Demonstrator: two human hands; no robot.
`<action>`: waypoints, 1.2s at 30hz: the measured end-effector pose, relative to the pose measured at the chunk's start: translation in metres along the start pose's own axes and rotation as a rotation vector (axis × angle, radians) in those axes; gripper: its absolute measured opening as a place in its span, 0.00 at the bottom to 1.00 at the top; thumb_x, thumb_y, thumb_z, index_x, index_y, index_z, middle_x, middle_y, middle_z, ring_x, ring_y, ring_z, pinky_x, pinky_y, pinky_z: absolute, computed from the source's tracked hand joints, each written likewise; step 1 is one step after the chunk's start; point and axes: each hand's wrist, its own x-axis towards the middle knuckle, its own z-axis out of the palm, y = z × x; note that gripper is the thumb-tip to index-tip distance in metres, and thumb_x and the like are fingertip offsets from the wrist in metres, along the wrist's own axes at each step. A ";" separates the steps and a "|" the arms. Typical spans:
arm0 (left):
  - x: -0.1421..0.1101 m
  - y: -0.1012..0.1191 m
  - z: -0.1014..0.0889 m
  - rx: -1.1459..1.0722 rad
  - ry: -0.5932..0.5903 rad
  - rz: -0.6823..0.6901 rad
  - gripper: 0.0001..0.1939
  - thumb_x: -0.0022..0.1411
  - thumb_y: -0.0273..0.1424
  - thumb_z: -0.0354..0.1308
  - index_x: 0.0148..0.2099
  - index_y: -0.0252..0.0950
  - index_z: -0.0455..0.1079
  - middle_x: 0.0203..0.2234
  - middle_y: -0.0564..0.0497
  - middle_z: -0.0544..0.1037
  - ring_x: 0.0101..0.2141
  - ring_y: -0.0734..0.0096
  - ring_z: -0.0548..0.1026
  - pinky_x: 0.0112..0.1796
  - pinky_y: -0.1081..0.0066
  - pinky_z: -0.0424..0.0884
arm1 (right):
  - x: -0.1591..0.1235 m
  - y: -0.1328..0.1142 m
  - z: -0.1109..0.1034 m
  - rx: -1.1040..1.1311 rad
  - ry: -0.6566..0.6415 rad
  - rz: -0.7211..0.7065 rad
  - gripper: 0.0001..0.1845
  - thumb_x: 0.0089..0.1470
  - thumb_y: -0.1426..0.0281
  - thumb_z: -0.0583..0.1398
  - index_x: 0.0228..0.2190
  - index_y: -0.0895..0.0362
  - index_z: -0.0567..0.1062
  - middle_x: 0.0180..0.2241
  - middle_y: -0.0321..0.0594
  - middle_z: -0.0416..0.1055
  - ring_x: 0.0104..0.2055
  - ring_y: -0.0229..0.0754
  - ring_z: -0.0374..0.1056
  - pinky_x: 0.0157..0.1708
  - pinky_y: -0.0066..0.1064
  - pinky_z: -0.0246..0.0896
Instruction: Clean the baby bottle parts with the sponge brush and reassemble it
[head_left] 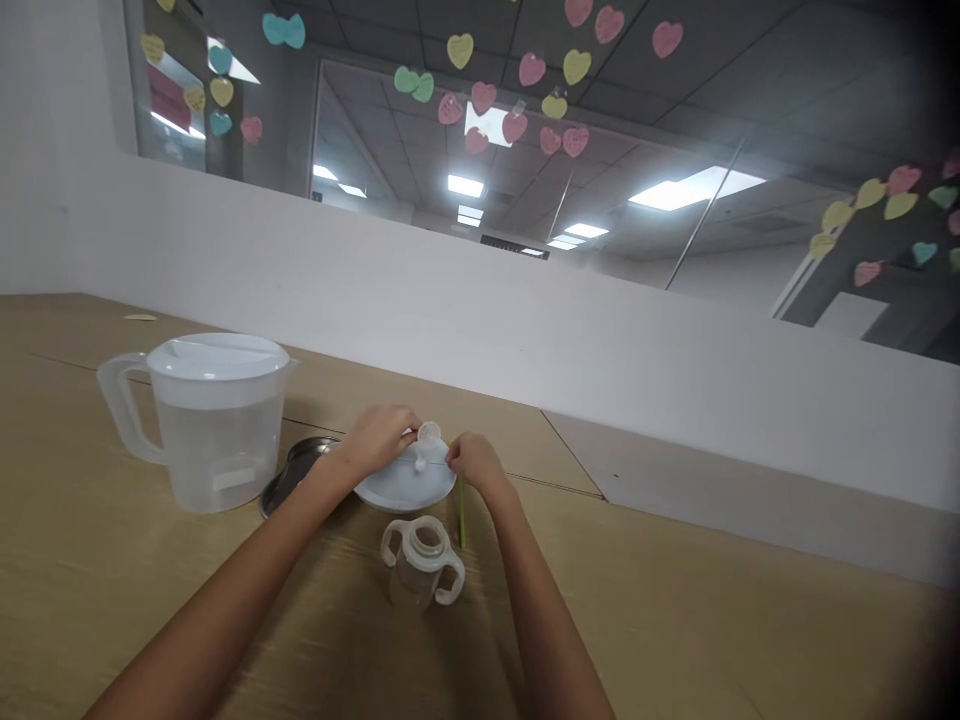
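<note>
My left hand (379,440) and my right hand (476,462) both grip the edges of a round white plastic lid (405,484), held low over the table. A small round white cap (429,434) stands up from the lid beside my left fingers, and a thin line runs across the lid to my right fingers. Just below the hands stands a clear two-handled sippy cup (424,562) with no lid. A thin green straw (461,515) shows beside it. To the left stands a clear plastic pitcher (202,445) with a white lid, holding water, and a metal dish (294,470) lies partly hidden behind my left hand.
The tan table (675,610) has seams across it and ends at a low white partition (480,310). Above the partition, glass panes (600,100) carry several paper hearts and reflect the ceiling lights. A small pale scrap (140,317) lies at the far left of the table.
</note>
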 end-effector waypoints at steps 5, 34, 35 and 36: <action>-0.012 0.017 -0.034 -0.158 0.108 0.055 0.11 0.59 0.31 0.50 0.33 0.37 0.74 0.30 0.49 0.78 0.30 0.71 0.72 0.29 0.75 0.59 | -0.007 -0.008 -0.023 0.136 0.060 -0.043 0.12 0.49 0.78 0.52 0.29 0.63 0.76 0.30 0.45 0.74 0.33 0.38 0.68 0.30 0.24 0.58; -0.023 0.031 -0.050 -0.521 -0.204 0.174 0.10 0.52 0.35 0.56 0.32 0.36 0.76 0.21 0.54 0.74 0.22 0.79 0.65 0.26 0.77 0.58 | -0.100 -0.051 -0.104 0.388 0.019 -0.263 0.14 0.53 0.68 0.53 0.39 0.58 0.73 0.30 0.40 0.73 0.25 0.33 0.66 0.25 0.24 0.56; -0.023 0.027 -0.051 -0.534 -0.263 0.176 0.11 0.53 0.34 0.55 0.33 0.37 0.76 0.22 0.54 0.75 0.23 0.78 0.67 0.26 0.78 0.58 | -0.098 -0.051 -0.102 0.373 -0.025 -0.281 0.12 0.53 0.68 0.53 0.37 0.58 0.73 0.29 0.39 0.73 0.24 0.33 0.65 0.24 0.23 0.56; -0.024 0.022 -0.052 -0.543 -0.328 0.167 0.12 0.53 0.34 0.54 0.35 0.38 0.76 0.23 0.54 0.75 0.24 0.78 0.68 0.26 0.78 0.59 | -0.095 -0.050 -0.099 0.352 -0.088 -0.301 0.11 0.53 0.69 0.53 0.36 0.59 0.73 0.27 0.38 0.73 0.22 0.32 0.65 0.23 0.23 0.55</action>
